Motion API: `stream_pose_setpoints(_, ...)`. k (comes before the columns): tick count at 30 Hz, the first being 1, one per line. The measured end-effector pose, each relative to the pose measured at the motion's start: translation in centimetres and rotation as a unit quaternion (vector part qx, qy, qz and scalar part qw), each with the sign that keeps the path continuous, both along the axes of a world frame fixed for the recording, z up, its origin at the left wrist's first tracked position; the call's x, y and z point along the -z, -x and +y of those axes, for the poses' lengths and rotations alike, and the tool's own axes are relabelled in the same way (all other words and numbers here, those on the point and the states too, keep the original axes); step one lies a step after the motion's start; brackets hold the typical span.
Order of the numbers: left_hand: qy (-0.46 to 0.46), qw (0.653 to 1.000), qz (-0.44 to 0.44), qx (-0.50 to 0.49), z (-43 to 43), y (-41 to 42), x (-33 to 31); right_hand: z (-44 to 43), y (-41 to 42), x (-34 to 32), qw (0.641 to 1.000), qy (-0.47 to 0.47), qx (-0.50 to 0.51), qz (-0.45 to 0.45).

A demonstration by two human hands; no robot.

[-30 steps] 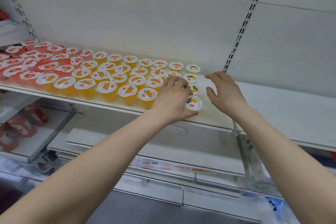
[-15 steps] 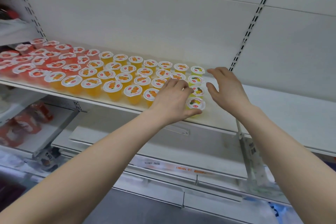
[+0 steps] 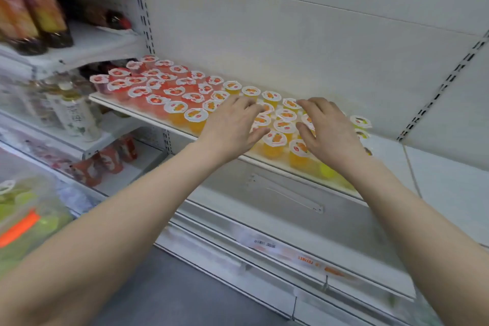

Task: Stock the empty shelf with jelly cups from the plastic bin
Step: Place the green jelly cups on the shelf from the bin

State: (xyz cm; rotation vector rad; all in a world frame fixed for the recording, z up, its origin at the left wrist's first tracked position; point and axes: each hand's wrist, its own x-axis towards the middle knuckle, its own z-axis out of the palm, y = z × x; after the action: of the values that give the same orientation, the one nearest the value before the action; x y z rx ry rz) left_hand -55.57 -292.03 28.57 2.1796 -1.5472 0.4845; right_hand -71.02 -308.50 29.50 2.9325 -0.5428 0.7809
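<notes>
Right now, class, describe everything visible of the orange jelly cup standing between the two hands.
The orange jelly cup is a clear plastic tub of orange jelly under a white wavy-edged lid printed with orange fruit. It stands upright at the shelf's front edge among like cups, the left hand's thumb tip close beside its lid.

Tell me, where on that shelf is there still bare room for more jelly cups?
The shelf is bare right of the yellow cups, up to and past the slotted upright. From its left end to there, red cups and orange cups stand packed together.
</notes>
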Motion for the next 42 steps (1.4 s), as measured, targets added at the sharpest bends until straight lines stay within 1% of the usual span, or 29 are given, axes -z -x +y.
stream_pose_setpoints(9, -0.009, 0.995, -0.005, -0.101, 13.7, -10.7, 1.4, 10.4, -12.2, 1.8, 0.996, 0.01, -0.092, 0.015)
stream_pose_setpoints(16, -0.019, 0.985, 0.0, -0.172, 25.6, -17.6, 3.5, 19.7, -21.0, 4.1, 0.984, 0.012, -0.177, 0.033)
stream_pose_setpoints(20, -0.033, 0.976, 0.006, -0.216, 32.2, -20.4, 5.9, 25.3, -25.5, 6.1, 0.972, 0.009, -0.227, 0.053)
stream_pose_setpoints(23, -0.041, 0.965, 0.034, -0.259, 36.8, -22.0, 8.2, 29.2, -28.6, 8.0, 0.961, -0.008, -0.263, 0.081)
stream_pose_setpoints(26, -0.041, 0.95, 0.055, -0.305, 40.9, -23.0, 10.3, 32.4, -31.4, 9.9, 0.948, -0.024, -0.305, 0.089)
stream_pose_setpoints(30, -0.044, 0.92, 0.104, -0.375, 45.8, -24.1, 13.7, 36.2, -35.6, 12.8, 0.918, -0.036, -0.374, 0.124)
stream_pose_setpoints(33, -0.052, 0.891, 0.149, -0.425, 48.8, -24.7, 16.1, 38.4, -38.4, 15.0, 0.899, -0.057, -0.413, 0.135)
stream_pose_setpoints(35, -0.055, 0.87, 0.175, -0.458, 50.6, -25.4, 17.7, 40.1, -40.6, 16.5, 0.878, -0.07, -0.449, 0.151)
stream_pose_setpoints(39, -0.054, 0.84, 0.208, -0.499, 52.2, -27.0, 20.5, 42.9, -45.4, 20.2, 0.827, -0.082, -0.498, 0.25)
stream_pose_setpoints(42, -0.054, 0.828, 0.222, -0.512, 52.6, -28.1, 23.2, 45.2, -49.2, 23.4, 0.778, -0.082, -0.51, 0.356)
